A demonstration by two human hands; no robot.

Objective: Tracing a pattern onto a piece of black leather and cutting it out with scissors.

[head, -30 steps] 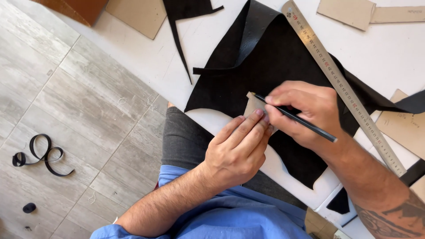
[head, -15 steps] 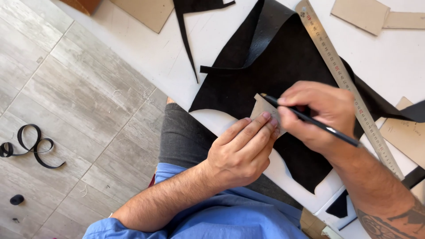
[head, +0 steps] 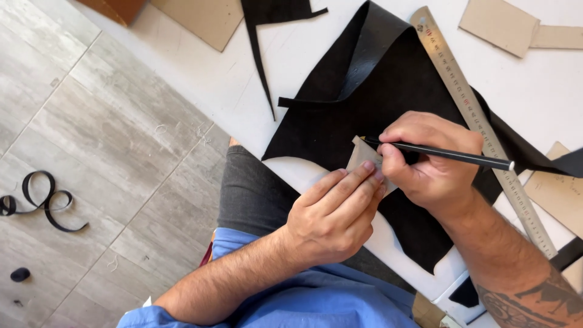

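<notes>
Card template (head: 362,157): a small tan piece lying on the black leather sheet (head: 395,97) near the near edge of the white table (head: 534,97). The left hand (head: 331,215) presses it flat, fingers (head: 355,182) together and extended, pinching nothing. The right hand (head: 428,161) pinches a black pen (head: 446,154) between thumb and fingers, its tip at the template's far edge.

Likely fault: should the left-hand pressure ease, the template could slide on the leather and the traced line would wander; the leather overhangs the near edge and may shift too.

To the right of the hands a steel ruler (head: 480,133) lies diagonally across the leather.

Count: one template, one pen, one ruler, one large leather sheet with a folded flap. At least five other cardboard pieces (head: 498,24) lie at the far and right edges. One narrow leather scrap (head: 267,36) is on the far table. On the tiled floor (head: 91,133) to the left are one curled black strip (head: 42,200) and one small dark bit (head: 20,274).
</notes>
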